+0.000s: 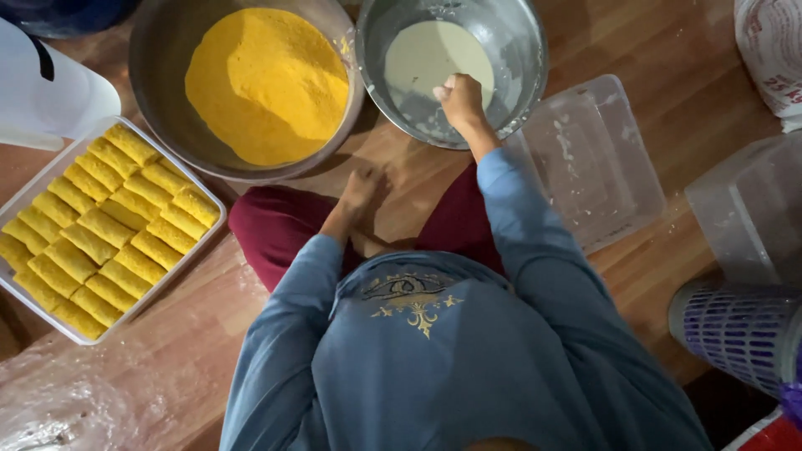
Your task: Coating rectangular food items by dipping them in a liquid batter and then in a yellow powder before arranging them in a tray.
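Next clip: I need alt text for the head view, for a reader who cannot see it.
Seen from above, a seated person's right hand dips into a round metal bowl of pale batter, while the left hand rests closed on the wooden floor. Beside it sit a metal bowl of yellow crumbs, a clear tray of crumb-coated rolls and an empty clear plastic container.

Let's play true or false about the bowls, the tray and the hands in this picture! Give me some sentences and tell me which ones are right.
1. The right hand is in the bowl of white batter. True.
2. The other metal bowl holds green powder. False: it holds yellow crumbs.
3. The tray is full of yellow coated rolls. True.
4. The left hand holds a spoon. False: it rests empty on the wooden floor.
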